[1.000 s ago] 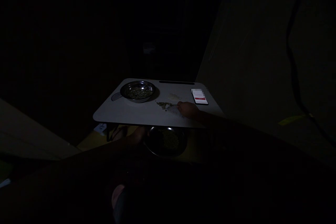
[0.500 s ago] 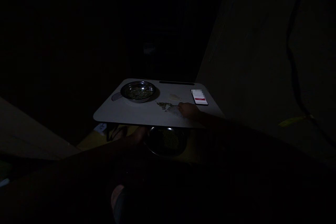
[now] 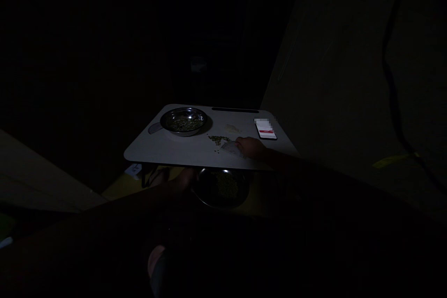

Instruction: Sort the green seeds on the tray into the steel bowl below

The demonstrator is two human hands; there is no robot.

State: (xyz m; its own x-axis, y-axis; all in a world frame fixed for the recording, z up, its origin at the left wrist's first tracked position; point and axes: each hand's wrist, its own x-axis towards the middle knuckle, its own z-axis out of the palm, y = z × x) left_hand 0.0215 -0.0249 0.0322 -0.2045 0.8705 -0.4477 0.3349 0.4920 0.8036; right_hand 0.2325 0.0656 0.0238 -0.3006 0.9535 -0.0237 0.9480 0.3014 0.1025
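Observation:
The scene is very dark. My right hand (image 3: 250,147) rests on a small white lap table (image 3: 174,151), fingertips at a pale smear next to a little heap of green grains (image 3: 218,139). Its fingers look curled; whether it holds anything is unclear. My left hand (image 3: 184,179) reaches under the table's front edge to the rim of a steel bowl (image 3: 223,188) with green grains, held below the table. A second steel bowl (image 3: 184,121) with green grains sits on the table's back left.
A lit phone (image 3: 266,129) lies at the table's back right. A small pale pile (image 3: 233,128) sits between phone and bowl. A wall with a hanging black cable (image 3: 391,84) stands on the right. Darkness hides the surroundings.
My right hand has drawn slightly toward the table's front edge along the pale smear. The left hand and both bowls stay put.

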